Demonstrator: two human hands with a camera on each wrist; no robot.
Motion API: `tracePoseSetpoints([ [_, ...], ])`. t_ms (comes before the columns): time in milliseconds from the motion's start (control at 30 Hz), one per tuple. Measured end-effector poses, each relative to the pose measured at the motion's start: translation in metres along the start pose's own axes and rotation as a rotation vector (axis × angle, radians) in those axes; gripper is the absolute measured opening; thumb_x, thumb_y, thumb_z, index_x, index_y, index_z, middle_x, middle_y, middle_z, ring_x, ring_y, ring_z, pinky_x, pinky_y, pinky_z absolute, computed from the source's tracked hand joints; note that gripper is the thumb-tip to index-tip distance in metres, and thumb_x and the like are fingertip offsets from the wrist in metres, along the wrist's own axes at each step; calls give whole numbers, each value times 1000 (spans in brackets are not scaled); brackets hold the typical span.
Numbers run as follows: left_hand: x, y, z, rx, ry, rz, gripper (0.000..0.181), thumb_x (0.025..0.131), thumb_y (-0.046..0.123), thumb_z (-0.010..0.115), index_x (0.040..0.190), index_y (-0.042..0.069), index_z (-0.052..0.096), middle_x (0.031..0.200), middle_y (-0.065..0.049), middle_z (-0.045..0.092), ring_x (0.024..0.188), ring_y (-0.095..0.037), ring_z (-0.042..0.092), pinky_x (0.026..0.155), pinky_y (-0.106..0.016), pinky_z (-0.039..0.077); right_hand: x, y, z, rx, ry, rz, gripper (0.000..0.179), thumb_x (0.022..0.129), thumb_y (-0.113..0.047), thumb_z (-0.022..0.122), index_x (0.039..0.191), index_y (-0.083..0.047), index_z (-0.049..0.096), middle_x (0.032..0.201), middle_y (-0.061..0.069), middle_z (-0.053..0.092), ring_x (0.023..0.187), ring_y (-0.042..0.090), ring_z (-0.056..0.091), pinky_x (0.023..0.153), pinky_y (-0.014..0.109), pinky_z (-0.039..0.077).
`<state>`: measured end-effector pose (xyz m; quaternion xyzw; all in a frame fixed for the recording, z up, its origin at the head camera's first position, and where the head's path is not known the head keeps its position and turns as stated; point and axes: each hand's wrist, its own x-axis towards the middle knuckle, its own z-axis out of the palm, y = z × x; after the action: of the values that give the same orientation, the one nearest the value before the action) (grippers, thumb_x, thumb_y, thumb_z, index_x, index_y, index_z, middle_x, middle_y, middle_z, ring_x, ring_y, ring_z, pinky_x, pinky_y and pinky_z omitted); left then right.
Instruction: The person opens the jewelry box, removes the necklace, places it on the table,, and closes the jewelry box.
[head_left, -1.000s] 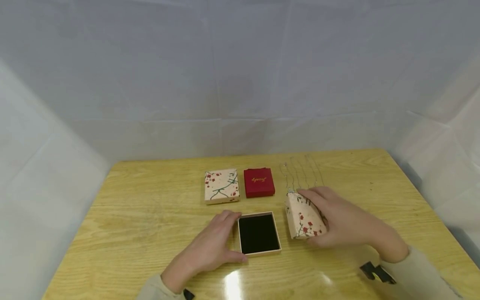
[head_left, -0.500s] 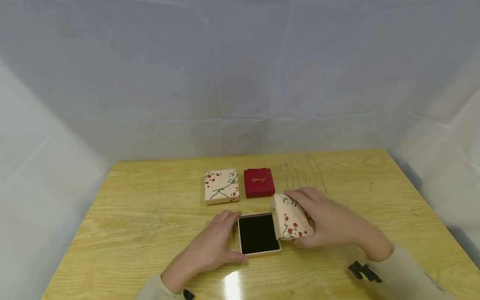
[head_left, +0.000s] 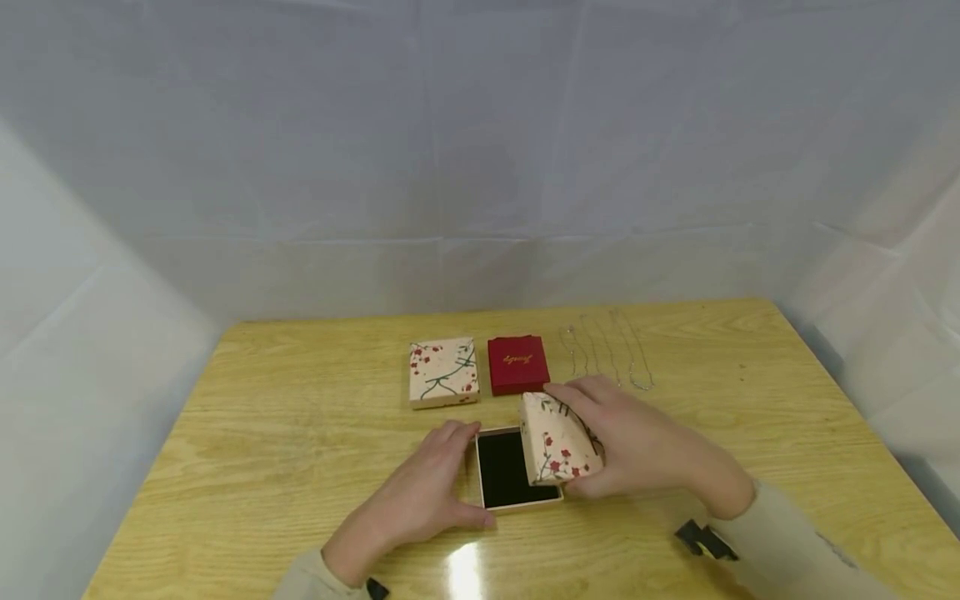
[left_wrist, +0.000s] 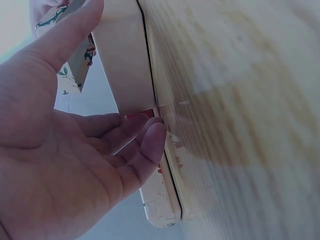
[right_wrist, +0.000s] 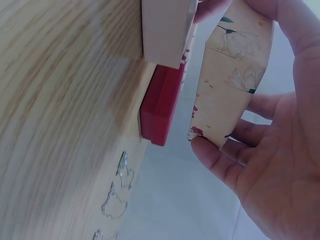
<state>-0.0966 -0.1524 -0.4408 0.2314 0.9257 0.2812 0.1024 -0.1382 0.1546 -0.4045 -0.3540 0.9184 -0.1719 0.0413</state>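
A shallow cream box base [head_left: 501,475] with a black inside lies in front of me. My left hand [head_left: 420,492] holds its left side, thumb at the near corner and fingertips at the far corner. In the left wrist view the base's plain wall [left_wrist: 125,55] shows between thumb and fingers. My right hand [head_left: 637,437] grips a cream box lid [head_left: 558,442] printed with red blossoms. That lid is tilted and hangs over the right half of the base, hiding part of its black inside. The right wrist view shows fingers and thumb spanning the lid [right_wrist: 225,85].
Behind the base stand a floral box [head_left: 442,372] and a red jewelry box [head_left: 517,365] with gold lettering. Several thin silver necklaces [head_left: 637,367] lie at the back right of the wooden table [head_left: 300,417]. White sheeting [head_left: 480,167] encloses the back and sides.
My right hand has carried the lid leftward from beside the base to above its right half. The necklaces' near ends have come into view. The left hand has stayed put.
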Motion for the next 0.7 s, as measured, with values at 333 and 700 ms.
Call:
tracePoseSetpoints([
  [333, 0, -1, 0, 3, 9, 0, 119, 70, 52, 97, 159, -4, 39, 154, -19, 49, 143, -37, 46, 120, -53, 39, 11, -9, 8, -21, -29, -40, 120, 69, -66, 89, 165, -14, 38, 150, 6, 51, 124, 17, 54, 102, 41, 55],
  [700, 0, -1, 0, -10, 2, 1, 120, 69, 52, 97, 158, -5, 39, 153, -19, 49, 142, -37, 47, 119, -53, 40, 22, -19, 16, -19, -39, -69, 116, 70, -65, 88, 162, -12, 41, 145, 2, 53, 119, 12, 52, 99, 36, 55],
])
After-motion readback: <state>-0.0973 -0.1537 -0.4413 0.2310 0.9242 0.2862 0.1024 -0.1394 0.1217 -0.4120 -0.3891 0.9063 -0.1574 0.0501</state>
